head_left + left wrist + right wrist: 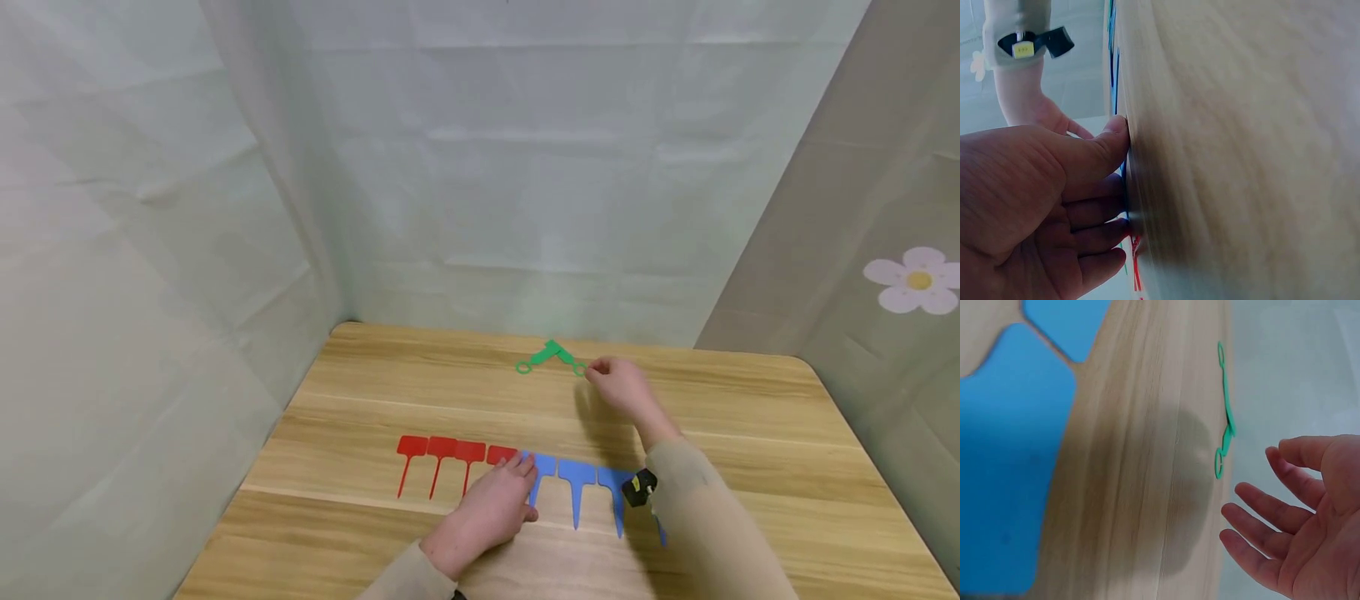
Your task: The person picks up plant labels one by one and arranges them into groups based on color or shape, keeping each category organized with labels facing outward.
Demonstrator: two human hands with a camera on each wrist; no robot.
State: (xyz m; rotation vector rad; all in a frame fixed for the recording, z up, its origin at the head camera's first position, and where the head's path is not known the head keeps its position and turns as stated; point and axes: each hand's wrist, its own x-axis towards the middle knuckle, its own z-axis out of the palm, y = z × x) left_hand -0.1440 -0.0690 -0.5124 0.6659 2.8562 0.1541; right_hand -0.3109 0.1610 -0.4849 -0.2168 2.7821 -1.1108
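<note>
Several red T-shaped plant labels (pixel 412 447) lie in a row on the table, stems toward me. Several larger blue T-shaped plant labels (pixel 577 472) continue that row to the right. My left hand (pixel 498 500) rests where the two colours meet, its fingertips over the last red label and the first blue one. Farther back lie two green tags with ring ends (pixel 543 356), their flat ends overlapping in an angle. Over the table beside the right-hand ring is my right hand (pixel 618 385); in the right wrist view its fingers are loosely bent with nothing between them.
The wooden table (pixel 337 467) ends at the back against a pale hanging cloth (pixel 510 208). Cloth also hangs at both sides, with a printed flower (pixel 918 281) on the right. My right forearm covers part of the rightmost blue labels.
</note>
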